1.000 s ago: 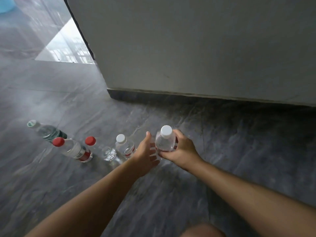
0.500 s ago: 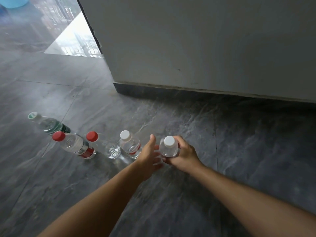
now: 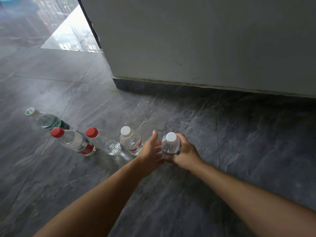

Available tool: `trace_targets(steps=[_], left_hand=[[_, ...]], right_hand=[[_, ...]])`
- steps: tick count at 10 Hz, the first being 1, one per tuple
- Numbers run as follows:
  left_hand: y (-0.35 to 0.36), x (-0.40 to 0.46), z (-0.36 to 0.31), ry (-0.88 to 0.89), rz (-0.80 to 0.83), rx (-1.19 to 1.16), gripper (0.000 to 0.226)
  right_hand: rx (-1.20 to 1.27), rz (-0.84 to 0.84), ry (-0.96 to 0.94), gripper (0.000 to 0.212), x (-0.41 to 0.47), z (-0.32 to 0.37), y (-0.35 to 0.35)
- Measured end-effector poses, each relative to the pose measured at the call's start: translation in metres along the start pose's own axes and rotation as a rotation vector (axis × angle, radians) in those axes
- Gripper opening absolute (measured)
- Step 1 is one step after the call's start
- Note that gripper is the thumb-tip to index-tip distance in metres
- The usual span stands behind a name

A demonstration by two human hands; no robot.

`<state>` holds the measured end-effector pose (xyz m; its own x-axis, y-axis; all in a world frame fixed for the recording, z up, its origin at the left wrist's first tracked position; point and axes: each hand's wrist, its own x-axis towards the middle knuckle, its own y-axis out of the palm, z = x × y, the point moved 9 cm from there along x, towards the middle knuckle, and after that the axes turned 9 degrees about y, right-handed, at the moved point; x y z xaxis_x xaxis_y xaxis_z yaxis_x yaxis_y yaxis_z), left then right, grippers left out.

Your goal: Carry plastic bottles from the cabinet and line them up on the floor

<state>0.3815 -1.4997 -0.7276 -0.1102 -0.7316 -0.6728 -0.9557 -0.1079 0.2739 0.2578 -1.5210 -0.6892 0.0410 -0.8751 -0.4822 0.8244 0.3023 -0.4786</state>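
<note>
Gripping a small clear bottle (image 3: 171, 145) with a white cap, your right hand (image 3: 185, 152) has its fingers curled round the body from the right side. The bottle is upright, at or just above the grey stone floor (image 3: 171, 194); whether its base touches the tiles cannot be told, because your hands cover it. Your left hand (image 3: 150, 151) is just beside the bottle on its left, fingers straight and slightly apart, thumb pointing up, fingertips reaching toward the bottle's lower part; contact there is not clear.

Four more bottles stand in a row on the floor to the left of your hands, running toward the left edge of the floor in view. Nearest is a short bottle with a white cap and a red label (image 3: 130, 142). Next comes a clear bottle with a red cap (image 3: 104, 141), then a bottle with a red cap and a red and silver label (image 3: 73, 141), standing just beside it. Farthest is a bottle with a green and white cap and a dark green label (image 3: 46, 119), set a little behind the others.

Beyond the row, a pale grey wall (image 3: 205, 40) with a dark skirting strip (image 3: 171, 88) meets the floor.
</note>
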Motion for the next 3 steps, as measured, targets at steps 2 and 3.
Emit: trace_targets(steps=[2,3], left_hand=[[0.006,-0.018,-0.022,-0.024,-0.033,0.087,0.058],[0.010,-0.031,-0.040,-0.011,-0.051,0.130,0.053]], right_hand=[[-0.115,0.069,0.045,0.102,-0.009,0.008,-0.020],[-0.174,0.105,0.092,0.091,-0.015,0.018,-0.033]])
